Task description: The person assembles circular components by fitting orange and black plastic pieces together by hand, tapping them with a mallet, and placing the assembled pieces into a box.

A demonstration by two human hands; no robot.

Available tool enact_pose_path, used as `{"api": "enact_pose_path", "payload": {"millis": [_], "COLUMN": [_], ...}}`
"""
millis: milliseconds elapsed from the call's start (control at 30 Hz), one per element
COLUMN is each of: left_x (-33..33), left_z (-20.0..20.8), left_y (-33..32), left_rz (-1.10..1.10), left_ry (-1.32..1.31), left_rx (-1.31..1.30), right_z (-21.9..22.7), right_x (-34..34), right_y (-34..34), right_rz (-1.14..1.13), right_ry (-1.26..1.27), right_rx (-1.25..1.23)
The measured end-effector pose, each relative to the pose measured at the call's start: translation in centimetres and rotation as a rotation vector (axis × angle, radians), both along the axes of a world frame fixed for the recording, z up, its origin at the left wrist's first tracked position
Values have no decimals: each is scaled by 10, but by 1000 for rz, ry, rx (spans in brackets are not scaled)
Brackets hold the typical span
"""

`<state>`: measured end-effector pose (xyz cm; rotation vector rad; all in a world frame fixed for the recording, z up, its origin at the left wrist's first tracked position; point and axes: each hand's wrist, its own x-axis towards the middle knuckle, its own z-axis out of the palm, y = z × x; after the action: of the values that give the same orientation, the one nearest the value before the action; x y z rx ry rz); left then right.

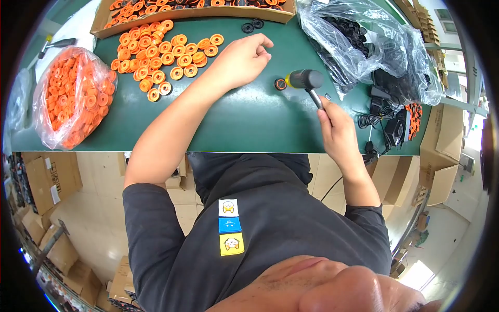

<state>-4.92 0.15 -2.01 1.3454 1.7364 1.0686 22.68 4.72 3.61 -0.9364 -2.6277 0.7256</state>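
My right hand (pixel 337 134) grips the handle of a small black-headed mallet (pixel 305 80). The mallet's head rests on the green table right beside a single orange-and-black wheel piece (pixel 280 83). My left hand (pixel 243 60) lies on the table to the left of that piece, fingers loosely curled, with nothing visible in it. Just left of my left hand spreads a loose pile of orange round wheels (pixel 161 54).
A clear bag of orange wheels (pixel 73 96) sits at the table's left end. A cardboard tray of orange and black parts (pixel 197 10) runs along the back. A clear bag of black rings (pixel 358 39) and cables (pixel 387 117) lie at the right. Two black rings (pixel 252 25) lie loose.
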Motion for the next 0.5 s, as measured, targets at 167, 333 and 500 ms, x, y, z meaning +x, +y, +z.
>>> {"api": "enact_pose_path", "payload": {"millis": [167, 333, 500], "left_x": [0, -1, 2], "left_z": [0, 2, 7], "left_y": [-1, -3, -11], "left_rz": [-5, -96, -352], "left_ry": [-19, -18, 206], "left_rx": [-10, 1, 131], "right_z": [2, -3, -12], "right_x": [-6, -15, -7], "right_y": [7, 7, 19], "right_rz": [54, 52, -13], "right_ry": [-20, -18, 96], "right_rx": [-35, -33, -139]}}
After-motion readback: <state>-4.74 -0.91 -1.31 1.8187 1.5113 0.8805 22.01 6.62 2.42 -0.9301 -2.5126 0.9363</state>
